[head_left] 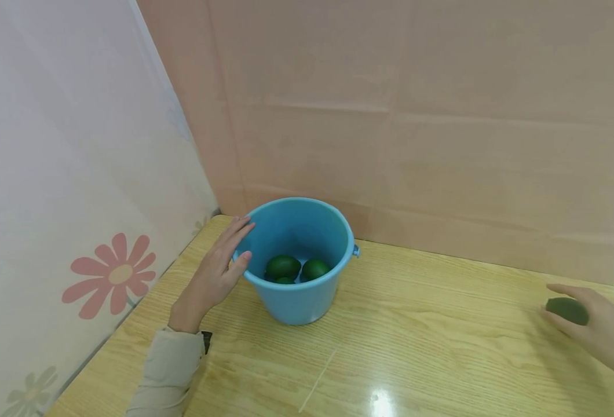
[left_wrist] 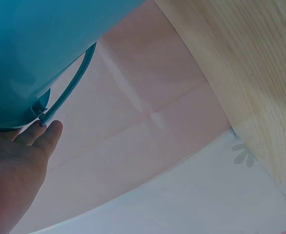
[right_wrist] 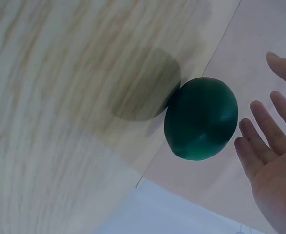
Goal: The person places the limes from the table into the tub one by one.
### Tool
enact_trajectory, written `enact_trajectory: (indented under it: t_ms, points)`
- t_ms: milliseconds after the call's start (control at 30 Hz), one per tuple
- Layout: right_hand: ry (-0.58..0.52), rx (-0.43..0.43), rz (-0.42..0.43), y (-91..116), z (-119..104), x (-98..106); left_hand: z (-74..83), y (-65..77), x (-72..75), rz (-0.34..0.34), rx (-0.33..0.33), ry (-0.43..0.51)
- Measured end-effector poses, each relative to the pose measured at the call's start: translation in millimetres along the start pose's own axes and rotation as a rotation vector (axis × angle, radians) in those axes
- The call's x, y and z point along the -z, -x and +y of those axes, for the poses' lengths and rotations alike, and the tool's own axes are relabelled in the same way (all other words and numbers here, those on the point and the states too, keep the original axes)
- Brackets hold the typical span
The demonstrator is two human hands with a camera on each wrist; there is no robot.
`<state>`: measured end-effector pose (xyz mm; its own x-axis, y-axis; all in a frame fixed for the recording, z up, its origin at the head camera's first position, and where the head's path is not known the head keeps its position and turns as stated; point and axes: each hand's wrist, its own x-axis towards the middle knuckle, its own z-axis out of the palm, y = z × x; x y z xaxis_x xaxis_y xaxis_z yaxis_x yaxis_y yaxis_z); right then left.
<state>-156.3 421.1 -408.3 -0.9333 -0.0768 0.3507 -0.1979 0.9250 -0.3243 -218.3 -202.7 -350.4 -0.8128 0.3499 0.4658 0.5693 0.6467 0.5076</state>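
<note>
A light blue bucket (head_left: 296,304) stands upright on the wooden table, with 3 smooth dark green oval fruits (head_left: 283,267) visible at its bottom. My left hand (head_left: 213,273) is at the bucket's left rim, its fingers fairly straight; the left wrist view shows fingertips by the handle joint (left_wrist: 41,108). Far to the right, my right hand (head_left: 611,330) has its thumb and fingers spread around another dark green oval fruit (head_left: 567,311). In the right wrist view this fruit (right_wrist: 201,119) lies on the table, with a slim gap between it and the fingertips.
The wooden table (head_left: 421,336) meets a pinkish cloth backdrop (head_left: 416,145) behind the bucket. A pale cloth with a printed pink flower (head_left: 121,274) borders the left side. The bucket's handle (left_wrist: 74,80) hangs at its outer side.
</note>
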Motion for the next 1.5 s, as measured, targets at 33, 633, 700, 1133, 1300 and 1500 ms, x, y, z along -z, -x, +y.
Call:
enact_trajectory:
  t_ms: [33,633,700,1133,1300,1500]
  points:
    - [0.0,0.001,-0.008,0.3,2.5,-0.6,0.1,0.0,0.0,0.0,0.0,-0.001]
    - [0.023,-0.082,-0.122,0.6,23.2,-0.6,1.2,0.1,-0.9,-0.001,0.003,0.002]
    - [0.02,-0.088,-0.145,0.6,25.0,-0.2,1.2,0.0,-0.9,-0.001,0.003,0.0]
    - [0.041,-0.178,-0.356,-1.3,29.6,-2.3,-0.8,-0.3,-2.0,0.002,-0.001,-0.003]
    - [0.052,-0.151,-0.326,0.3,29.2,-8.7,-0.8,-0.4,-1.6,0.001,0.003,-0.006]
    - [0.05,-0.121,-0.268,1.8,29.6,-13.5,-1.7,-0.5,-1.7,-0.001,0.005,-0.003]
